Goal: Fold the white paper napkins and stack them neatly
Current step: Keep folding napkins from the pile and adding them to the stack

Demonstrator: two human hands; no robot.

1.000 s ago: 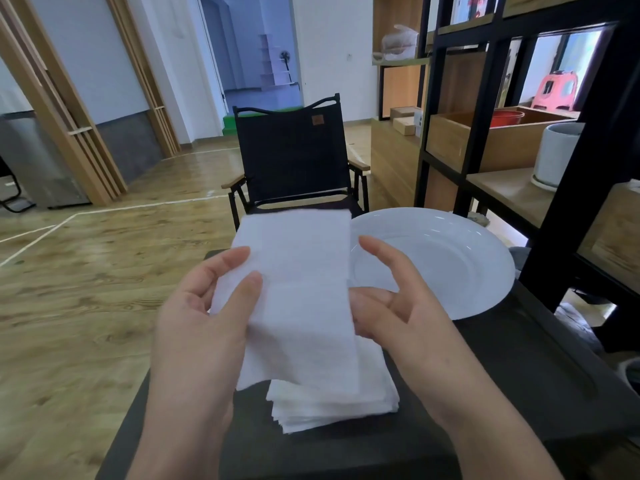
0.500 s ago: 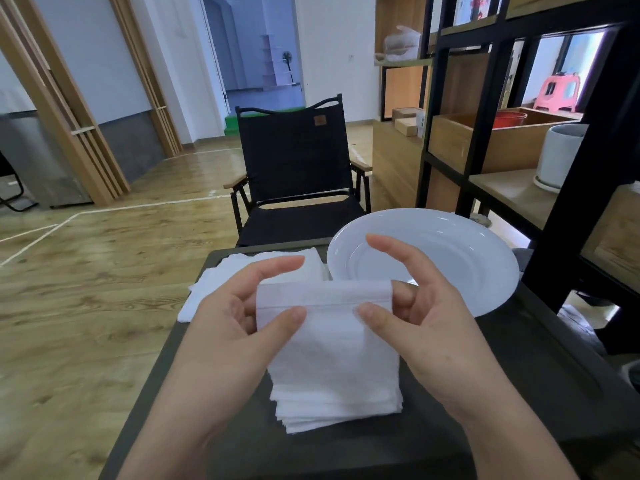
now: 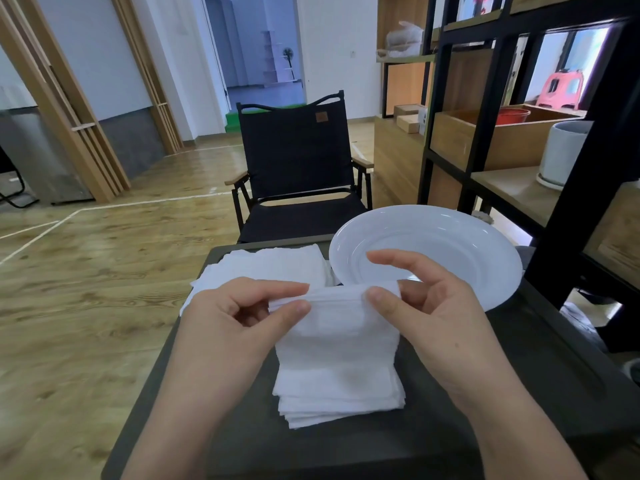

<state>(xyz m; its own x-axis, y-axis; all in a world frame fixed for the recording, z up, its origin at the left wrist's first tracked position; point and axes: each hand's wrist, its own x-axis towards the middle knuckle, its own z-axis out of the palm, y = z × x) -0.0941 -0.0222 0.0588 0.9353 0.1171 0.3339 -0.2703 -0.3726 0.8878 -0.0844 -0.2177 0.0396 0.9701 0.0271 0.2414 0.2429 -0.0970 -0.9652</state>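
A: Status on the napkin (image 3: 336, 327)?

B: Folded over, held above the folded stack (image 3: 341, 393) on the dark surface (image 3: 519, 393). Left hand (image 3: 239, 327) pinches the top fold at its left end, thumb under, fingers on top. Right hand (image 3: 426, 317) pinches the right end, thumb against the fold; index finger sticks out free above it. Both grips are pressed on paper, not spread.

A: Why a grip at both ends?

B: Likely to keep the crease straight and the layers lined up. The lower half hangs down onto the stack, so it looks like alignment before laying it flat.

A: Unfolded ones?

B: Loose pile (image 3: 270, 268) at the far left of the surface, its left corner hanging past the surface edge. Probably kept there so it's reachable without crossing the stack.

A: Clearance?

B: Tight on the right: white plate (image 3: 485, 244) sits just behind the right hand, its rim near the fingers. Shelf frame (image 3: 568, 202) stands beyond that. Bare surface shows near-side and right of the stack. Stack edges are slightly fanned at the near side; squaring would help. Chair (image 3: 298, 157) is well apart behind.
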